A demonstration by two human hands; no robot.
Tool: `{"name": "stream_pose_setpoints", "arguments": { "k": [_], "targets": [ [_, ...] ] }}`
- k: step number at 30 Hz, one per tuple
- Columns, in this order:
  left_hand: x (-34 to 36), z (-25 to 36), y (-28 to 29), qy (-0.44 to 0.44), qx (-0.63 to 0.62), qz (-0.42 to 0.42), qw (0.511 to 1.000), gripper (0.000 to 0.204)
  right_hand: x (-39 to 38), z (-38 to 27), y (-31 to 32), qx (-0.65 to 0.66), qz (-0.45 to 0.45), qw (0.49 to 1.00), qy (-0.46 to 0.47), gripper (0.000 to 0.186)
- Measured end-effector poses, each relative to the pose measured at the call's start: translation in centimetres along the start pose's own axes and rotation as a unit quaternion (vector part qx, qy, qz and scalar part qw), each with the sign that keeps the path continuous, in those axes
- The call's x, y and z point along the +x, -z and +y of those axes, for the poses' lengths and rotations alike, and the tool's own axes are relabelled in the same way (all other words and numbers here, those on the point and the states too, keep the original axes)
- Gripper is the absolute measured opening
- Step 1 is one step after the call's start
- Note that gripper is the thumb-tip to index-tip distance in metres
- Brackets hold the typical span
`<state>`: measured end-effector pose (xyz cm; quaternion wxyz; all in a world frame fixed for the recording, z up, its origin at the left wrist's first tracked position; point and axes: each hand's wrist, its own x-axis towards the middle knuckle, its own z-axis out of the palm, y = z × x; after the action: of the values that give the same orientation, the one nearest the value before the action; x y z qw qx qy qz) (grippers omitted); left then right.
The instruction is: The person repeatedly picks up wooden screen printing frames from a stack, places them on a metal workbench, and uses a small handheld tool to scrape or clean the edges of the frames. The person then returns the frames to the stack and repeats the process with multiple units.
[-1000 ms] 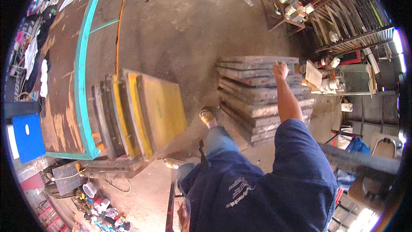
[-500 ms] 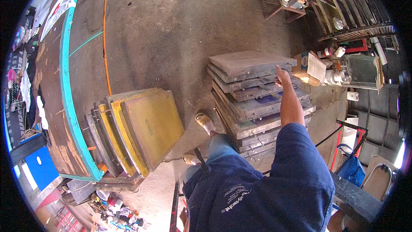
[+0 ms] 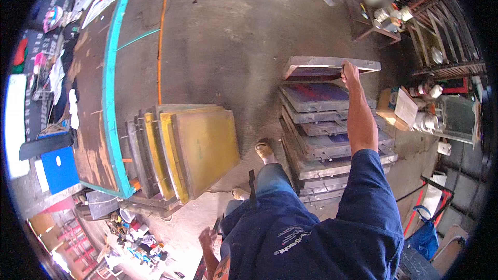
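Note:
My right hand (image 3: 349, 71) is closed on the near edge of a screen-printing frame (image 3: 306, 63), a flat grey panel with a pale rim. The frame is tilted up off the stack, its dark purplish underside partly showing. Beneath it stands a stack of similar screen frames (image 3: 337, 148), grey-edged; the uppermost has a purple and red surface (image 3: 321, 93). My left hand (image 3: 207, 237) hangs low beside my body, away from the stack. Its fingers look curled, and whatever may be in them is hidden.
Several yellow and grey screen frames (image 3: 205, 153) lean together at left, beside a long table with a turquoise edge (image 3: 110, 93). A rack with cans (image 3: 384, 18) stands far right. Cardboard boxes (image 3: 391, 106) sit right of the stack. A blue bag (image 3: 423, 238) hangs lower right.
The top frame has been raised and tilted away from the stack by my right hand, uncovering the purple and red one below. My left hand has come further into view. The view has shifted.

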<state>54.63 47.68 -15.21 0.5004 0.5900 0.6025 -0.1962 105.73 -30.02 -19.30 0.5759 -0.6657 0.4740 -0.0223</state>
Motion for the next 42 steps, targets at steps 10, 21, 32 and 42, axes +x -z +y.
{"name": "stream_pose_setpoints", "arguments": {
  "k": [10, 21, 32, 42],
  "targets": [
    [-8.8, 33.7, -23.3, -0.462, 0.103, -0.179, 0.863, 0.053, -10.7, -11.3, -5.2, -0.049, -0.129, 0.973, 0.183, 0.025],
    [-23.7, 36.9, -46.7, -0.639, 0.277, -0.128, 0.707, 0.076, -26.4, -12.6, -5.2, -0.210, -0.162, 0.864, 0.427, 0.034],
    [-14.8, 37.4, -31.1, -0.561, 0.146, -0.063, 0.813, 0.047, -37.9, 10.3, -6.8, -0.094, -0.419, 0.894, -0.126, 0.091],
    [-25.0, 24.8, -8.7, -0.691, -0.038, 0.021, 0.722, 0.066, -45.8, 23.1, -17.1, 0.174, -0.512, 0.841, -0.008, 0.079]
  ]
}}
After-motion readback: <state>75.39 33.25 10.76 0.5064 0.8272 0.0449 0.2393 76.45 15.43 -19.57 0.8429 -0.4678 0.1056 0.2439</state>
